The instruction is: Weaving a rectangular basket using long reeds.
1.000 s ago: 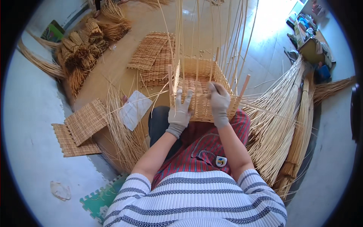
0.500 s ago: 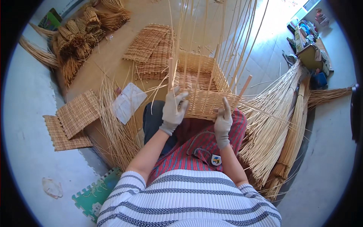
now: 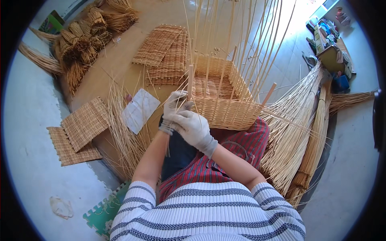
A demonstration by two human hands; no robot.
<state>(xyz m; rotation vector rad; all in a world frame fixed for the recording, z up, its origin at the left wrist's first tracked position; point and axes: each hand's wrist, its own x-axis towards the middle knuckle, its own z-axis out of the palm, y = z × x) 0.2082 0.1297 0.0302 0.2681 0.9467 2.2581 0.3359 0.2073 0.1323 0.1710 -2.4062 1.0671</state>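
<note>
Basket [image 3: 225,114] over the lap [image 3: 257,134], hands [image 3: 195,127] at its near left corner, mats [image 3: 159,46] left, reed bundles [image 3: 295,128] right.

the gloved left hand [image 3: 173,104] is at the near left corner of a woven basket [image 3: 227,112], and the gloved right hand [image 3: 193,127] crosses to meet it. thin strands [image 3: 168,148] hang by the fingers; which fingers grip them is unclear. tall canes [image 3: 277,36] rise from the basket's edges, wooden pegs [image 3: 268,94] from its corners. woven panels [image 3: 161,48] overlap on the floor [image 3: 120,60], with two more mats [image 3: 86,124] at its left edge. a pale cane bundle [image 3: 293,132] lines its right edge.
</note>
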